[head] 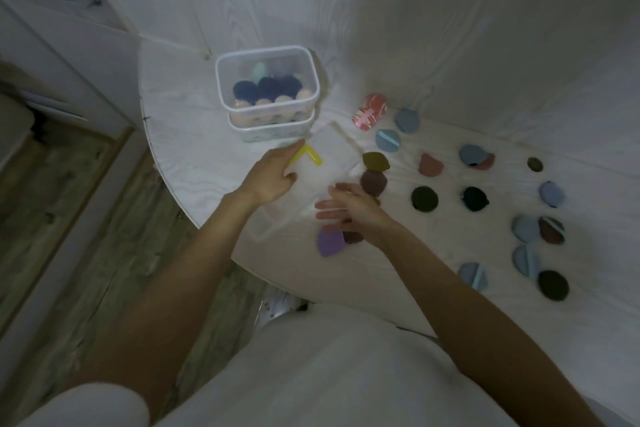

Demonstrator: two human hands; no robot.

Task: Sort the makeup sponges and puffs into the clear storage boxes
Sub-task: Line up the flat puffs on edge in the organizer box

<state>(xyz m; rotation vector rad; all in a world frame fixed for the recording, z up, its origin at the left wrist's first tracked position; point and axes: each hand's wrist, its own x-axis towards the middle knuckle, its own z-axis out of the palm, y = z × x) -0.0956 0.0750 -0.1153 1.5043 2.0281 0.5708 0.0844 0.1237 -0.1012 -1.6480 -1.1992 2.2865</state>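
Head view: left hand [273,173] grips corner of clear lid [311,180] near table's left edge, by yellow clips [306,156]. Right hand [349,208] fingers spread, holding nothing – purple sponge [329,243] just below it, nearer right hand. Stacked clear boxes [266,94] beyond, already part-filled. Lid's outline faint, hard to trace.
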